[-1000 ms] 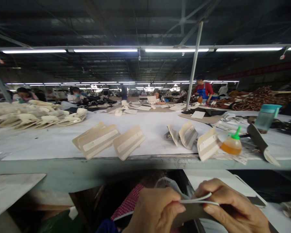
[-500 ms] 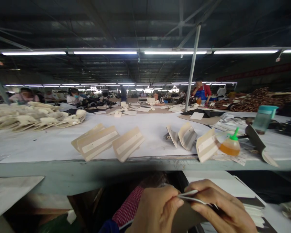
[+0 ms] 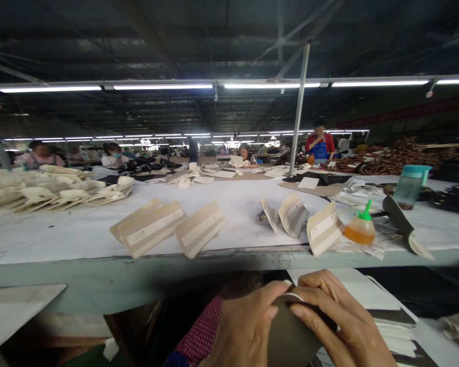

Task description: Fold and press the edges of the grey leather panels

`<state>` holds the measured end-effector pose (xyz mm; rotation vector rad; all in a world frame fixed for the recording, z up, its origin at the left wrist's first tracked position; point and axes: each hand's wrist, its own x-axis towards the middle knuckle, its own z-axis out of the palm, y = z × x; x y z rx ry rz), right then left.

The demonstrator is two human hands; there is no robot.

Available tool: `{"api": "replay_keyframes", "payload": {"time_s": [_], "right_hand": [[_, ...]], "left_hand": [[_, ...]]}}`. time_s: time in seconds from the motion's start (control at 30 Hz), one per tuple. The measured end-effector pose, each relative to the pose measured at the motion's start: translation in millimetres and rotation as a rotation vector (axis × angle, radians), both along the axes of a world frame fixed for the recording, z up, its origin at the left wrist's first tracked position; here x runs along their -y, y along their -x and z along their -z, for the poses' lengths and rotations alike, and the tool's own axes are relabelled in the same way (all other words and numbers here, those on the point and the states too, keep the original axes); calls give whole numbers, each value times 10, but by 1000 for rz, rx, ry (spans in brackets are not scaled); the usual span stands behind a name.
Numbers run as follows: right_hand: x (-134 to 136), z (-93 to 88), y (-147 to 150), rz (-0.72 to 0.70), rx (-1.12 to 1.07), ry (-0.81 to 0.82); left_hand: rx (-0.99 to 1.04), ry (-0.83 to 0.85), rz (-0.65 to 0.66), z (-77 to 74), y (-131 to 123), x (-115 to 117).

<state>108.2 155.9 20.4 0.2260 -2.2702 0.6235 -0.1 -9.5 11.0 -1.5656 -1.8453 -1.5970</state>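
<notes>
Between my two hands, low in the head view, is a dark olive-grey flat panel with a pale edge along its top. My left hand pinches the upper left of that edge between thumb and forefinger. The fingers of my right hand are bent over the upper right, with the thumb on the panel's face. Both hands are in front of the table edge. The panel's lower part runs out of the frame.
Along the table's front lie beige panels with pale strips, a squeeze bottle of amber liquid and a curved dark panel. A teal-lidded cup stands behind. Cream pieces are heaped at left; stacked sheets lie at right.
The panel's two pale edges, apart before, now sit closer together, and more of its dark face shows. My right fingers have curled further over the top edge. The camera view has shifted slightly.
</notes>
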Motion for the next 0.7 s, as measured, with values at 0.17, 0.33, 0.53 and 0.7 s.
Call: {"api": "replay_keyframes", "payload": {"time_s": [0.17,0.33,0.53,0.7], "right_hand": [[-31,-10,-1,-53,70,168],[-171,25,-15,-97,80,811],[-90,31,-82,133,-115,101],[69,38,-57,125,-151,80]], "left_hand": [[-66,87,28,15,93,24],[-108,74,-54,10,125,116],[-17,55,-217,73,85,127],[-53,20,-242,58,61,115]]}}
